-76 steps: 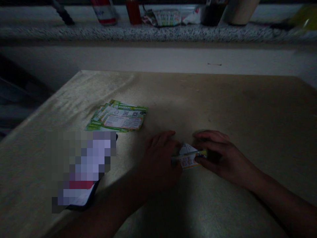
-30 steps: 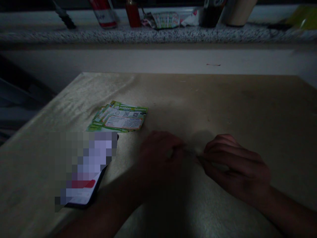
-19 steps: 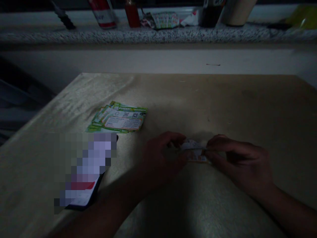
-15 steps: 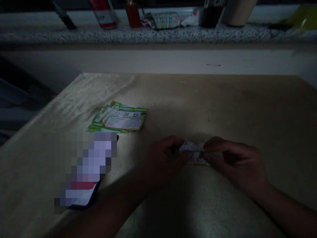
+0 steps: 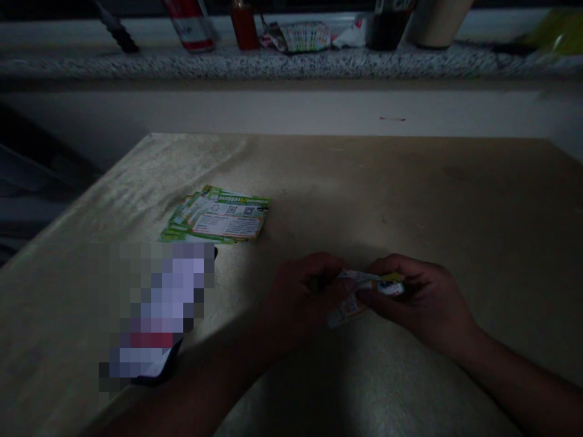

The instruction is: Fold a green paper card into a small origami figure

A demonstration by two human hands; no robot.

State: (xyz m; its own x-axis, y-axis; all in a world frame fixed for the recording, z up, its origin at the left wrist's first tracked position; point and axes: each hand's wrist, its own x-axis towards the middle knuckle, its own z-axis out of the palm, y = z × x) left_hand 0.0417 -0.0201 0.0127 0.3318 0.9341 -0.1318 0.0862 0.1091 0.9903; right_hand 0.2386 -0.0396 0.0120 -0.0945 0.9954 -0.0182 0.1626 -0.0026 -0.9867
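Observation:
Near the middle of the table, a small printed card [image 5: 348,311], partly folded, is pinched between both hands. My left hand [image 5: 310,291] is closed on its left part, thumb and index finger pressed together on it. My right hand [image 5: 414,297] is closed on the other side, with a green and yellow printed end showing by its fingers. The fingers hide much of the card. To the left and farther back lies a fanned stack of green and white printed cards [image 5: 228,218], untouched.
A phone [image 5: 168,309] with a blurred-out screen lies on the table [image 5: 364,182] beside my left forearm. On the speckled stone ledge [image 5: 273,65] behind stand a red and white can [image 5: 191,27], several bottles and a crumpled wrapper [image 5: 303,36].
The card has tilted, its lower left part now hanging further down and its printed right end showing more. My right hand has shifted slightly left.

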